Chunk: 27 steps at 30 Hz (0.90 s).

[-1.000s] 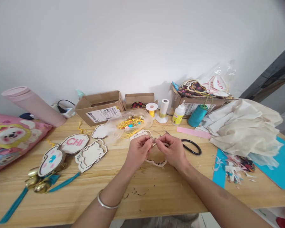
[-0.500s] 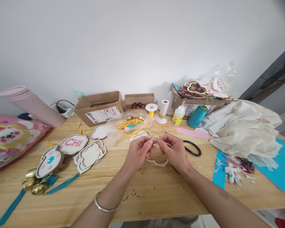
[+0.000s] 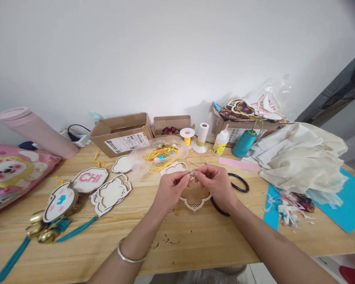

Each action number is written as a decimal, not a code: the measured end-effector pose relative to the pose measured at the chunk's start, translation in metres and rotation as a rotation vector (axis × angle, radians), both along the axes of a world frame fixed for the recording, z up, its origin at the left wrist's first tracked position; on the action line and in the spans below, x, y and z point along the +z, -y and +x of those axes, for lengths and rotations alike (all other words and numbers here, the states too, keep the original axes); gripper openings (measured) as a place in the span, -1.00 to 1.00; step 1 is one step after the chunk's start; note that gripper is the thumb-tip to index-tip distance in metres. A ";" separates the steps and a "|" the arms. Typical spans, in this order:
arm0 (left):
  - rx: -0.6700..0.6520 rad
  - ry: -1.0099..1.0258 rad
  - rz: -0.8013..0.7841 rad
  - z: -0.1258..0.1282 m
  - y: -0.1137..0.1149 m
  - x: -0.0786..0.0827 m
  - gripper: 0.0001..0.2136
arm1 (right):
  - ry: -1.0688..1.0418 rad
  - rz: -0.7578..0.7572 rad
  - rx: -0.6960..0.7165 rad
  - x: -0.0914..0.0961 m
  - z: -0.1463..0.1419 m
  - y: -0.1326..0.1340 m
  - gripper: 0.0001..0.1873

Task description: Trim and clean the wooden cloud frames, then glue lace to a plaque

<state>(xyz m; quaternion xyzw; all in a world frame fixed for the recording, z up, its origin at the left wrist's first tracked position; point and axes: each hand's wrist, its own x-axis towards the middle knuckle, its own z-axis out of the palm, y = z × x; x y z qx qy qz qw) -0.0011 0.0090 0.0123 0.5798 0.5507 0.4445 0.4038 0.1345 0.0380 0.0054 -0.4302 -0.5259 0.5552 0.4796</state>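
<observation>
My left hand point(image 3: 170, 188) and my right hand point(image 3: 214, 184) meet above the middle of the wooden table point(image 3: 177, 240). Both pinch the top of a thin wooden cloud-shaped frame point(image 3: 195, 200), which hangs tilted between them with its lower point near the tabletop. The fingertips of both hands are closed together on its small top loop. A silver bangle point(image 3: 127, 256) sits on my left wrist. Black-handled scissors point(image 3: 238, 185) lie just behind my right hand.
Wooden cloud cutouts point(image 3: 111, 193), a "CHI" plaque point(image 3: 90, 178) and gold bells with teal ribbon point(image 3: 44, 232) lie left. Cardboard boxes point(image 3: 121, 134), a bag of yellow cord point(image 3: 161, 154), spools point(image 3: 202, 138), a glue bottle point(image 3: 220, 142), teal thread point(image 3: 242, 144) stand behind. White cloth point(image 3: 298, 157) and scraps point(image 3: 292, 205) lie right.
Both hands have shifted slightly and lifted the wooden frame, so it now hangs more fully in view below the fingers. The view has drifted a little.
</observation>
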 end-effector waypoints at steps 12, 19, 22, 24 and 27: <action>0.074 0.097 -0.034 0.001 -0.002 0.002 -0.81 | -0.003 0.029 0.074 0.001 -0.001 0.000 -0.86; 0.030 -0.080 0.072 0.000 0.000 -0.001 -0.80 | 0.169 0.365 0.026 -0.006 -0.005 0.007 -0.84; 0.024 -0.176 0.142 0.001 0.002 -0.001 -0.78 | 0.293 0.584 -0.009 -0.006 -0.005 0.010 -0.82; 0.039 -0.200 0.194 0.002 0.003 -0.001 -0.78 | 0.333 0.708 -0.027 -0.005 -0.005 0.012 -0.82; 0.081 -0.215 0.274 0.004 0.004 0.000 -0.77 | 0.335 0.815 -0.044 -0.002 -0.006 0.014 -0.83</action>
